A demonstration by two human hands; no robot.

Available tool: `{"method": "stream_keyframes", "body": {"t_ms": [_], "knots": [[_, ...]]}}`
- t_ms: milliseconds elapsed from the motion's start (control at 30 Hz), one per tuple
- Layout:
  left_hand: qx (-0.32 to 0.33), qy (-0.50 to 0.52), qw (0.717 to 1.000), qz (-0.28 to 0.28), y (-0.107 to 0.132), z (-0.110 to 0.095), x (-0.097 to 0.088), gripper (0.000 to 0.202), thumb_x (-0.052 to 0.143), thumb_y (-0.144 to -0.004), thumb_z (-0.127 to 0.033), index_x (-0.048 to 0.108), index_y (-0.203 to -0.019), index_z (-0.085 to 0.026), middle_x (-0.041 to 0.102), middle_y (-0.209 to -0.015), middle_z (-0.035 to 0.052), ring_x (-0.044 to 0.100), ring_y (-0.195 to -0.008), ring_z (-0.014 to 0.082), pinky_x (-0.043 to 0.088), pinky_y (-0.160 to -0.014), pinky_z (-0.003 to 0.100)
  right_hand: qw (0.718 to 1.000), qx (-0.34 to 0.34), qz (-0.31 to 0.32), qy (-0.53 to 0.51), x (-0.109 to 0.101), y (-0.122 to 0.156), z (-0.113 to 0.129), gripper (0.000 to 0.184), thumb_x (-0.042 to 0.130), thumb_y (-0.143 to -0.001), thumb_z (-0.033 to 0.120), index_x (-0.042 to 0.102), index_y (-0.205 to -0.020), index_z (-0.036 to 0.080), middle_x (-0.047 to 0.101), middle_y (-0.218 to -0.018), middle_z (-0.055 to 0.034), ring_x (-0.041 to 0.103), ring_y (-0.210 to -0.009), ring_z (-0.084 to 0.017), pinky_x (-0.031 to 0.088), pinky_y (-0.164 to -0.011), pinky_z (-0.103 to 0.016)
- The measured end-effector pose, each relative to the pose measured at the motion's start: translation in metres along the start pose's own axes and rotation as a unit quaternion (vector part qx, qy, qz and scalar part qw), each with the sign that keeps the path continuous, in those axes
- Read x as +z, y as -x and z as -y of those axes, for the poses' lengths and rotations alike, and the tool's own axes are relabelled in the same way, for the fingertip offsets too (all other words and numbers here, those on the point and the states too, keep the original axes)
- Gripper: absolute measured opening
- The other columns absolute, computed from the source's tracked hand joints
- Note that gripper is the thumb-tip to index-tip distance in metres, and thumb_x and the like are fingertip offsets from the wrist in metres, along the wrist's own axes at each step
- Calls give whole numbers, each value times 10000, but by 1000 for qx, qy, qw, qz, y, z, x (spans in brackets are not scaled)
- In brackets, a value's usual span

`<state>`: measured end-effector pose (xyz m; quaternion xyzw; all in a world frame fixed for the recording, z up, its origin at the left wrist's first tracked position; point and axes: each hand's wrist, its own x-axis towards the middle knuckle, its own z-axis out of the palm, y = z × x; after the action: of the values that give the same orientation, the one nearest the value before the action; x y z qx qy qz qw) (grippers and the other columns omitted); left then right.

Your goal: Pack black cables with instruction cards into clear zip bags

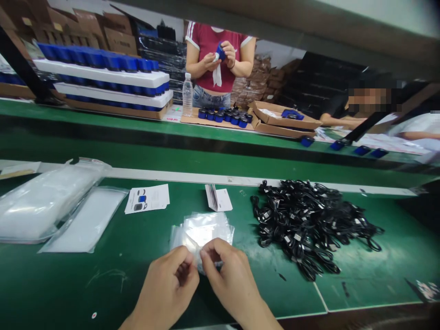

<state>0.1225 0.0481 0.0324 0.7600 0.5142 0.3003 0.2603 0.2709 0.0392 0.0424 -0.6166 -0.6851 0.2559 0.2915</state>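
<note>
My left hand (168,284) and my right hand (228,279) meet low in the middle of the green table (137,275). Both pinch the near edge of a small clear plastic bag (202,231), which lies on top of a few more such bags. Fingers of both hands are curled together around the bag's edge. A pile of coiled black cables (309,224) lies just right of the bags. Two printed leaflets, one (147,198) to the left and one folded (218,198) just beyond the bags, rest on the table.
Stacks of larger clear bags (44,201) lie at the left. Beyond a green conveyor (172,133), a person in a red top (216,55) handles a blue part. Blue parts sit in white trays (99,73) and cardboard boxes (285,119). A water bottle (187,94) stands there.
</note>
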Motion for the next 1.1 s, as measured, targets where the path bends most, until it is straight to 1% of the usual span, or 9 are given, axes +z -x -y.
{"method": "stream_keyframes", "body": {"t_ms": [200,300,433,533,667,800,933,1000,1100], "knots": [[-34,-2,999,-24,-1,12,-9,202,451,-771,-194,422,-572,-216,447,-489,-80,467,-421,78,370,-434,157,999,24,13,24,-5,-6,-2,225,473,-814,192,503,-591,191,519,-527,39,487,-496,-107,322,-510,-203],[-60,-7,998,-9,-2,16,-12,211,440,-782,-225,423,-572,-217,451,-491,-75,470,-429,89,368,-434,170,996,35,58,-56,-19,-23,-9,98,527,-821,265,589,-793,194,574,-640,31,522,-576,-117,372,-555,-206],[-100,-9,995,11,-4,13,-13,256,412,-808,-278,413,-559,-217,441,-487,-67,471,-437,101,357,-437,189,986,104,-62,-114,-32,-65,-25,441,591,-782,409,505,-1127,148,594,-920,-48,549,-731,-145,432,-654,-255],[-100,-7,995,19,-5,12,-12,274,403,-814,-299,392,-552,-218,426,-481,-67,460,-435,103,349,-437,193,981,129,-50,-133,-30,-95,-40,448,591,-773,411,523,-1096,108,594,-893,-61,559,-653,-128,443,-579,-245],[-109,-6,994,27,-5,12,-13,283,405,-812,-317,370,-548,-222,406,-469,-73,448,-428,106,341,-432,199,977,142,-8,-158,-26,-110,-55,291,564,-789,323,584,-971,96,600,-699,-22,557,-504,-113,423,-457,-220],[-177,71,981,19,-6,6,-16,288,382,-830,-378,425,-591,-225,511,-472,-71,537,-439,122,412,-474,222,981,126,-18,-145,-36,-101,-61,193,478,-817,238,611,-737,122,552,-556,2,541,-484,-127,400,-467,-228],[-248,174,953,-30,-12,5,-20,273,405,-828,-449,476,-692,-223,682,-662,-18,644,-549,152,503,-548,262,989,76,-74,-101,-49,-62,-40,174,489,-826,253,591,-724,156,535,-617,4,501,-587,-141,380,-564,-249],[-257,200,944,-51,-16,10,-22,269,417,-830,-463,481,-737,-219,705,-764,14,675,-635,172,531,-598,286,994,35,-47,-95,-47,-36,-22,196,497,-833,246,573,-666,175,525,-634,8,489,-605,-136,369,-575,-241],[-242,186,950,-60,-19,16,-24,258,417,-847,-456,475,-769,-217,700,-799,28,681,-672,183,530,-612,290,994,-54,53,-79,-35,-4,1,194,458,-865,179,595,-729,190,544,-691,6,517,-630,-124,371,-582,-224]]}}
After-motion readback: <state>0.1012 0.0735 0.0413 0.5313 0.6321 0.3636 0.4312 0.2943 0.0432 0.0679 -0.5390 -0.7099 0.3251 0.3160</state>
